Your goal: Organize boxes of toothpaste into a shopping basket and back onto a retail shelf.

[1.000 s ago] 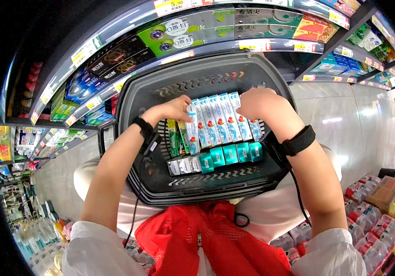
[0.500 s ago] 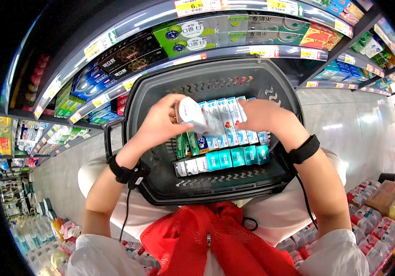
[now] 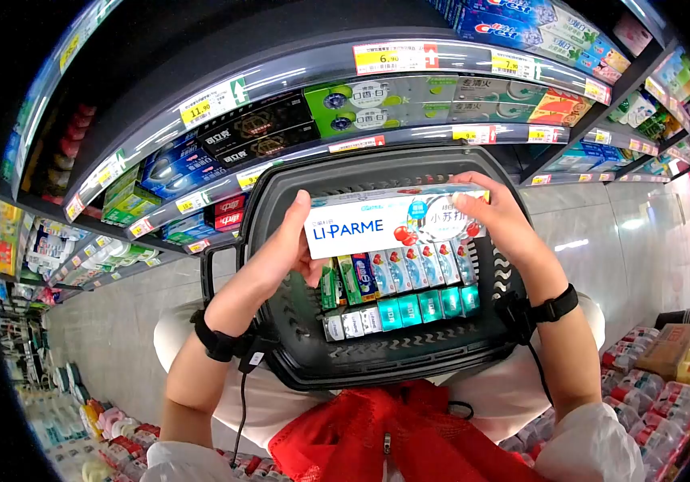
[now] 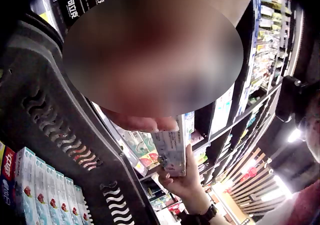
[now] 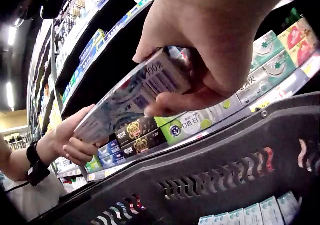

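Above the basket, a long white toothpaste box [image 3: 353, 229] marked LI-PARME, with red berries on its front, spans both hands. My left hand [image 3: 273, 249] grips its left end, and my right hand [image 3: 502, 225] holds the other end with the thumb over the front. In the right wrist view a barcode shows on the toothpaste box [image 5: 162, 85], near the right fingers. Below it in the black shopping basket [image 3: 281, 353] stand similar white-and-blue boxes [image 3: 413, 269], with teal boxes [image 3: 429, 308] and small white boxes [image 3: 353, 324] in a front row. A blur covers most of the left wrist view's hand.
A shelf [image 3: 281, 165] of toothpaste boxes with price tags curves right behind the basket, green boxes [image 3: 373, 104] and black boxes [image 3: 257, 132] among them. The basket rests between the person's knees. Wrapped bottle packs [image 3: 630, 386] sit on the floor at right.
Both hands were down inside the basket at the row of boxes. The left hand lifted one toothpaste box out, and both hands now hold it lengthwise above the basket, front showing.
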A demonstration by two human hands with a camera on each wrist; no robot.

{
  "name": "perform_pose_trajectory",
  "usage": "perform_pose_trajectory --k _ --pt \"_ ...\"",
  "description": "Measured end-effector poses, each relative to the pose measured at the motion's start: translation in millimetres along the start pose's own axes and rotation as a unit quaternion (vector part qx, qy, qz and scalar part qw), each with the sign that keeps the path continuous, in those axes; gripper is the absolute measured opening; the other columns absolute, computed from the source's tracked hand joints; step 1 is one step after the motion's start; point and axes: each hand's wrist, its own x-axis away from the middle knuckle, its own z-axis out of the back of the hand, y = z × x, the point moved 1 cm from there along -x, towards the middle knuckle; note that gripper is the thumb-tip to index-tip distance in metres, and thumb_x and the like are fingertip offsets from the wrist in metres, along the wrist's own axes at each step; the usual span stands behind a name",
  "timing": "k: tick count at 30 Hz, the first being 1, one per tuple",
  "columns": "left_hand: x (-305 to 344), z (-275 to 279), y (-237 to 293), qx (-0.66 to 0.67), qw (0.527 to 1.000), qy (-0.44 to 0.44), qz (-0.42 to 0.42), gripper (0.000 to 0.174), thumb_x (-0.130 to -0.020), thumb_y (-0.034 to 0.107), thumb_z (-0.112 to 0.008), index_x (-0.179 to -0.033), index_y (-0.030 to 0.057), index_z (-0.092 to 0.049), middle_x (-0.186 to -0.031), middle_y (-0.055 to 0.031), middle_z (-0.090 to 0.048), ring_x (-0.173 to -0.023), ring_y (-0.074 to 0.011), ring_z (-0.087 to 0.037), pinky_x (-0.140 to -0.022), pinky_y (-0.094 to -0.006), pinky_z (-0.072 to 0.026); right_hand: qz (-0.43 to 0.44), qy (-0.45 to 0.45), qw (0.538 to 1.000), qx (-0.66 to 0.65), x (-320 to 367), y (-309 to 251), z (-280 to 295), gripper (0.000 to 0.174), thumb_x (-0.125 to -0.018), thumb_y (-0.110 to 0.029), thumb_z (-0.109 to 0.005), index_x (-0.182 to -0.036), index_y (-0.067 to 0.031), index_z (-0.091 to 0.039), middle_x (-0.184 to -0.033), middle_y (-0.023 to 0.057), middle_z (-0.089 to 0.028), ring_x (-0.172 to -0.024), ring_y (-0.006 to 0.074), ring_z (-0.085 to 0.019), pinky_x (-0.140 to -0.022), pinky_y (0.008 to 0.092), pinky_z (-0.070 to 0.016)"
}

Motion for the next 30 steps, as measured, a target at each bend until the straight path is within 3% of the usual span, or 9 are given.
perform_pose_trajectory --k 6,8,13,17,21,23,25,27,30 --pt "5.2 4.1 -1.7 0.006 1.000 -0.005 -0.011 0.077 -0.083 0.065 -0.007 -0.094 0.0063 -0.056 -0.048 -0.0003 -0.041 -0.046 -0.0116 -0.043 -0.048 -0.0247 -0.0360 -0.022 0.005 0.989 -0.144 -6.5 12.4 -11.4 0.045 -0.088 -0.042 -0.042 -0.103 -0.0010 -0.050 -0.086 0.0077 -0.059 -0.071 0.0118 -0.059 -0.051 0.0243 -0.0471" --pt "5.5 7.3 -3.3 0.007 1.000 -0.007 -0.013 0.077 -0.084 0.064 -0.008 -0.100 0.0065 -0.056 -0.049 -0.0003 -0.043 -0.046 -0.0107 -0.042 -0.048 -0.0243 -0.0349 -0.020 0.015 0.987 -0.160 -9.2 12.3 -15.2 0.046 -0.088 -0.043 -0.040 -0.103 -0.0011 -0.050 -0.087 0.0076 -0.059 -0.071 0.0116 -0.059 -0.051 0.0244 -0.0472" --pt "4.5 14.2 -8.8 0.017 1.000 0.006 -0.025 0.076 -0.085 0.064 -0.007 -0.089 0.0072 -0.058 -0.048 -0.0018 -0.046 -0.046 -0.0119 -0.045 -0.048 -0.0237 -0.0347 -0.021 0.015 0.982 -0.187 -17.0 6.9 -24.3 0.048 -0.089 -0.045 -0.034 -0.102 -0.0017 -0.051 -0.088 0.0075 -0.060 -0.071 0.0118 -0.060 -0.052 0.0242 -0.0477" --pt "1.4 21.2 -17.6 0.033 0.997 0.026 -0.064 0.073 -0.086 0.061 -0.010 -0.082 0.0058 -0.057 -0.051 -0.0018 -0.048 -0.046 -0.0114 -0.047 -0.047 -0.0238 -0.0374 0.004 0.092 0.972 -0.215 -30.6 6.5 -39.7 0.046 -0.090 -0.040 -0.035 -0.096 0.0012 -0.055 -0.083 0.0099 -0.059 -0.067 0.0132 -0.059 -0.050 0.0233 -0.0474" --pt "1.8 26.0 -20.9 0.035 0.996 0.037 -0.077 0.074 -0.086 0.061 -0.011 -0.089 0.0050 -0.058 -0.051 -0.0017 -0.049 -0.046 -0.0117 -0.048 -0.046 -0.0232 -0.0372 0.028 0.043 0.982 -0.183 -37.7 21.1 -36.1 0.046 -0.090 -0.040 -0.037 -0.095 0.0011 -0.056 -0.081 0.0071 -0.056 -0.069 0.0110 -0.057 -0.045 0.0226 -0.0456" --pt "1.0 24.2 -18.4 0.025 0.997 0.035 -0.065 0.073 -0.086 0.061 -0.011 -0.082 0.0054 -0.058 -0.051 -0.0023 -0.050 -0.047 -0.0125 -0.049 -0.046 -0.0242 -0.0379 -0.011 0.022 0.983 -0.180 -34.3 15.8 -31.6 0.045 -0.091 -0.039 -0.034 -0.098 0.0006 -0.054 -0.090 0.0089 -0.059 -0.084 0.0141 -0.057 -0.078 0.0292 -0.0442" --pt "-2.2 23.0 -24.8 0.012 0.997 0.037 -0.071 0.073 -0.087 0.060 -0.011 -0.074 0.0057 -0.057 -0.051 -0.0029 -0.050 -0.047 -0.0131 -0.049 -0.047 -0.0252 -0.0388 0.017 0.041 0.985 -0.164 -35.0 13.0 -31.5 0.045 -0.091 -0.039 -0.034 -0.098 0.0009 -0.053 -0.091 0.0094 -0.059 -0.085 0.0144 -0.057 -0.078 0.0291 -0.0446" --pt "-1.7 20.0 -23.9 0.010 0.997 0.037 -0.065 0.073 -0.086 0.061 -0.009 -0.076 0.0072 -0.057 -0.051 -0.0020 -0.050 -0.048 -0.0119 -0.048 -0.049 -0.0236 -0.0357 0.006 0.046 0.979 -0.200 -28.7 4.8 -32.0 0.041 -0.091 -0.033 -0.036 -0.094 0.0031 -0.055 -0.085 0.0077 -0.058 -0.077 0.0103 -0.055 -0.073 0.0235 -0.0432" --pt "-1.3 17.8 -26.9 0.011 0.998 0.035 -0.060 0.074 -0.086 0.061 -0.007 -0.078 0.0083 -0.057 -0.052 -0.0010 -0.050 -0.048 -0.0109 -0.047 -0.050 -0.0222 -0.0334 0.008 0.045 0.981 -0.187 -25.2 3.0 -32.0 0.039 -0.091 -0.032 -0.037 -0.094 0.0032 -0.055 -0.085 0.0074 -0.058 -0.078 0.0102 -0.055 -0.073 0.0234 -0.0434"
